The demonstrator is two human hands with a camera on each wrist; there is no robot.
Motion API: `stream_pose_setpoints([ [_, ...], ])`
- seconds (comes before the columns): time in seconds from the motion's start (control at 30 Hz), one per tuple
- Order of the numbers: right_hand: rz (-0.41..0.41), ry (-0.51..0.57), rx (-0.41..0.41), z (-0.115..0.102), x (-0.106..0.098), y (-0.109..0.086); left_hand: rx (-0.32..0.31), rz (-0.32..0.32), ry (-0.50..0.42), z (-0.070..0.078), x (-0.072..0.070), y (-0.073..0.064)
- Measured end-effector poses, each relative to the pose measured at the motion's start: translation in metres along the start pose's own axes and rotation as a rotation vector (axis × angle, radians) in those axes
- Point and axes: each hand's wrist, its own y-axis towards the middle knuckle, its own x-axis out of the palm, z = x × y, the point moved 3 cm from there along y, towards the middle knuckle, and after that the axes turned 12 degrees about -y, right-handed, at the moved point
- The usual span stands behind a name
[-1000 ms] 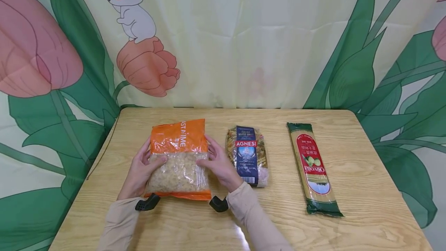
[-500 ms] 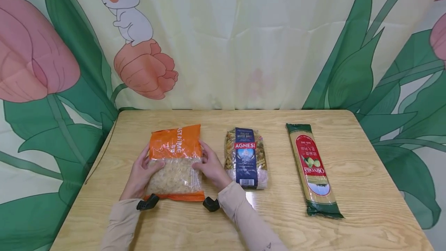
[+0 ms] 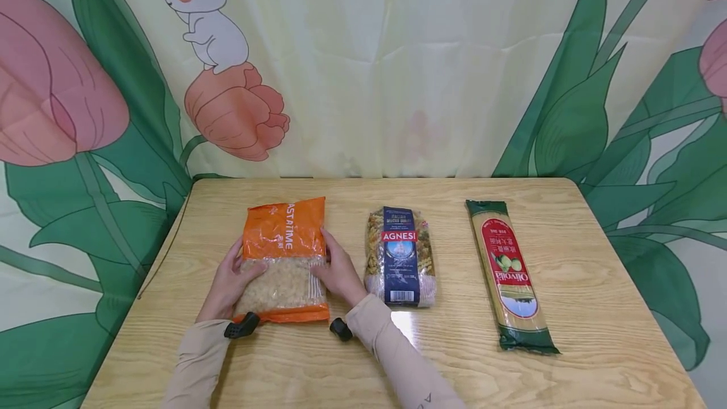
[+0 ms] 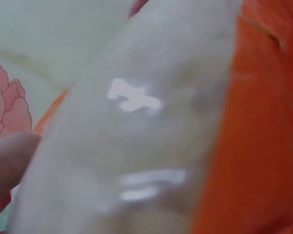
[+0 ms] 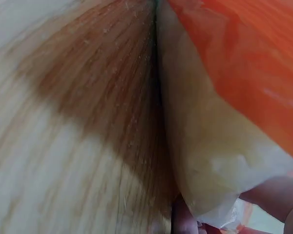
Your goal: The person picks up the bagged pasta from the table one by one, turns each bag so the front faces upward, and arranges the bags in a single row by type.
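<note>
An orange and clear bag of pasta (image 3: 281, 286) lies at the left of the table in the head view. My left hand (image 3: 228, 281) grips its left edge, thumb over the front. From the other side my right hand (image 3: 342, 270) holds the right edge, its thumb on the clear part. Both hands' fingers go partly out of sight behind the bag. The clear film and orange band of the bag (image 4: 136, 131) fill most of the left wrist view. In the right wrist view, the bag (image 5: 205, 126) stands out against the wood, with fingers at its lower edge.
Right of the hands lies a blue-labelled Agnesi bag of twisted pasta (image 3: 401, 270). Farther right is a long green and red Olivoila spaghetti pack (image 3: 511, 264), slightly slanted. The wooden table (image 3: 454, 365) ends at a floral curtain (image 3: 397, 81) behind.
The bag of pasta, held in both hands, has shifted slightly left and straightened a little. My right hand has moved left with it. The other two packs stay in place.
</note>
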Motion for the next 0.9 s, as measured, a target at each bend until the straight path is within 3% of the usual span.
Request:
stream_pose_setpoints([
  [0.1, 0.014, -0.035, -0.001, -0.001, -0.001, 0.0, 0.002, 0.058, 0.072, 0.004, -0.002, -0.003],
  [0.2, 0.039, -0.102, -0.012, -0.004, -0.006, -0.003, 0.047, 0.109, 0.166, 0.012, -0.004, -0.008],
  [0.43, 0.079, -0.142, -0.133, -0.023, -0.034, -0.015, 0.209, 0.175, 0.164, 0.04, 0.0, -0.026],
  [0.63, 0.029, -0.071, -0.156, -0.036, -0.062, -0.034, 0.313, 0.152, 0.223, 0.06, 0.016, -0.043],
  [0.77, 0.072, -0.047, -0.19, -0.038, -0.082, -0.049, 0.383, 0.12, 0.237, 0.072, 0.026, -0.053],
  [0.9, 0.133, -0.095, -0.234, -0.036, -0.101, -0.062, 0.472, 0.102, 0.261, 0.081, 0.038, -0.064],
])
